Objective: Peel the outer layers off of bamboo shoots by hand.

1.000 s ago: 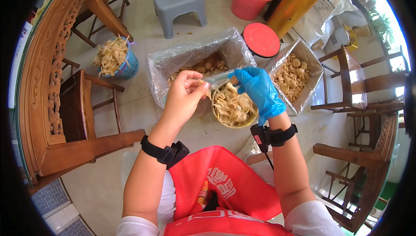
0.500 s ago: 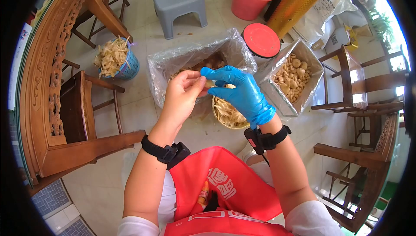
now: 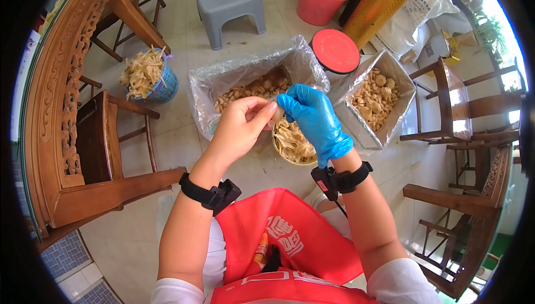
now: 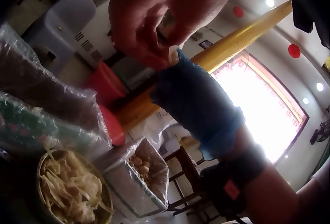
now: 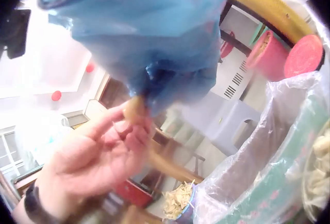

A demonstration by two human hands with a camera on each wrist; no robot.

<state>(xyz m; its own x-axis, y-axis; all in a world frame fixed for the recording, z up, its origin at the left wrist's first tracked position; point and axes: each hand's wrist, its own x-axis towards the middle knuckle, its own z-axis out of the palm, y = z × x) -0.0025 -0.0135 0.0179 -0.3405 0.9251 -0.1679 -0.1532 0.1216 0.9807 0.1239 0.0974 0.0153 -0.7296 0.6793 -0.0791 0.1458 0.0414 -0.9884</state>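
Observation:
My bare left hand (image 3: 242, 127) pinches a small, tan, rounded piece (image 5: 135, 109) between thumb and fingers. The same piece shows in the head view just under the fingertips. My right hand (image 3: 315, 120), in a blue glove, meets it from the other side with curled fingertips gripping its edge; the glove hides part of the piece. Below the hands stands a round basket (image 4: 41, 183) heaped with pale, thin, curled peelings (image 3: 295, 143). Behind the hands, a plastic-lined box (image 3: 203, 81) holds many tan pieces (image 3: 253, 89).
Another lined box (image 3: 409, 95) with rounded tan pieces stands at the right. A blue basket (image 3: 169, 85) of pale strips sits at the left. Farther back are a grey plastic chair (image 3: 231, 0), a pink bucket (image 3: 317, 7) and a red round lid (image 3: 336, 51). Wooden chairs flank both sides.
The gloved right hand has moved left from over the peelings basket to the left hand, and both now meet at the tan piece. The left hand has shifted slightly right.

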